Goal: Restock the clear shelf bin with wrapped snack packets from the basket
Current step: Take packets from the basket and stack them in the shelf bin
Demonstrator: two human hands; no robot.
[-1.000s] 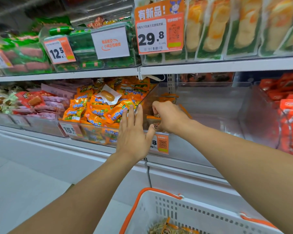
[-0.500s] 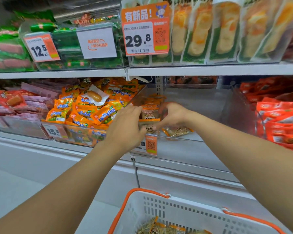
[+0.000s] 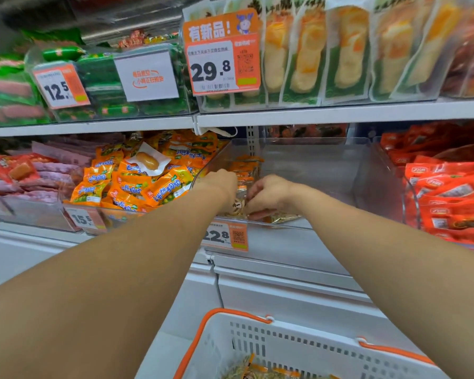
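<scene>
- Both bare forearms stretched up and forward into the clear shelf bin (image 3: 326, 170) on the middle shelf, hands close together at its front left corner.
- Left hand (image 3: 220, 184) knuckles up, fingers curled down over the bin's front lip onto the wrapped packets inside; whether actually gripping 1 or just resting on it, impossible to tell.
- Right hand (image 3: 268, 196) just beside the left, fingers bent and closed on a wrapped snack packet (image 3: 283, 218) with a yellowish, crinkled wrapper lying low against the bin's front wall.
- More orange-edged packets (image 3: 245, 165) stacked along the bin's left wall, behind the hands; rest of the bin floor bare and see-through.
- Orange-and-white price tag (image 3: 226, 236) reading 22.8 fixed to the bin front, directly under the hands.
- White basket with orange rim (image 3: 312, 348) at the bottom edge, well below the shelf, holding a few more wrapped packets (image 3: 260, 372) of the same yellowish kind.
- Left neighbour bin heaped with orange sausage packs (image 3: 137, 184), tagged 15.5 (image 3: 84, 220); right neighbour filled with red packs (image 3: 449, 192).
- Upper shelf: green-wrapped sausages behind a 12.5 tag (image 3: 60, 86), pale yellow pouches behind a 29.8 tag (image 3: 222, 56).
</scene>
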